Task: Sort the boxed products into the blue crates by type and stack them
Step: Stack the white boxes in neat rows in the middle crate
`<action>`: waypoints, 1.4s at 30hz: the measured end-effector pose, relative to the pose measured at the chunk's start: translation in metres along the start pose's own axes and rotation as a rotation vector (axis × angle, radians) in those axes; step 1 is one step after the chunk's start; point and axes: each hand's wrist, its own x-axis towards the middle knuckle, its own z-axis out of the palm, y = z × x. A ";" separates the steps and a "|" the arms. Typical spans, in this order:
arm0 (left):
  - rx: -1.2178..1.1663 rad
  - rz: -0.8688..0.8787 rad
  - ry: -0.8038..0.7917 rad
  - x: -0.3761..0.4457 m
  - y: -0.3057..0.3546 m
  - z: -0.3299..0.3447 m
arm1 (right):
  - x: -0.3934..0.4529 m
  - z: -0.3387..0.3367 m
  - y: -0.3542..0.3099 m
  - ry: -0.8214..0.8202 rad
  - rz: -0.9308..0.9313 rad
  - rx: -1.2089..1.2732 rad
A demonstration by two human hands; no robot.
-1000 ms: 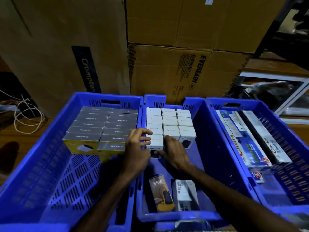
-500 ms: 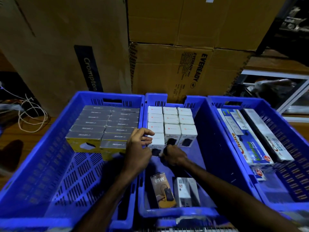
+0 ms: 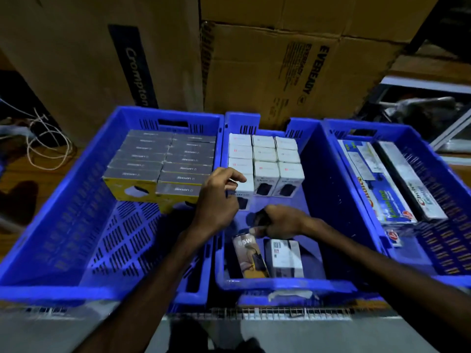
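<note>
Three blue crates stand side by side. The left crate [image 3: 63, 225] holds grey-topped yellow boxes [image 3: 163, 164] packed at its far end. In the middle crate [image 3: 331, 200], white boxes [image 3: 265, 159] are stacked at the far end. A "65W" box [image 3: 251, 256] and a grey-white box [image 3: 284, 258] lie loose near its front. My left hand [image 3: 216, 197] grips the front-left white box [image 3: 243, 186] of the stack. My right hand [image 3: 283, 221] hovers with curled fingers just above the far end of the "65W" box. Whether it holds anything is unclear.
The right crate [image 3: 446, 245] holds long "Choice" boxes [image 3: 377, 184] laid lengthwise. Large cardboard cartons [image 3: 280, 72] stand right behind the crates. White cable [image 3: 48, 146] lies on the wooden floor at left. A wire shelf edge [image 3: 280, 313] runs under the crates' near side.
My right hand has pulled back from the white stack toward the loose boxes at the front. My left hand stays on the front-left white box. The camera has moved closer.
</note>
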 end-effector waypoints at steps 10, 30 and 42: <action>-0.038 -0.029 0.006 0.000 0.002 -0.001 | -0.002 0.034 -0.063 0.049 0.169 -0.232; -0.064 -0.082 -0.402 0.005 0.022 -0.019 | -0.072 -0.026 0.050 0.233 -0.164 0.905; 0.308 0.151 -0.506 0.044 0.030 0.015 | -0.049 -0.022 0.071 0.440 -0.148 0.700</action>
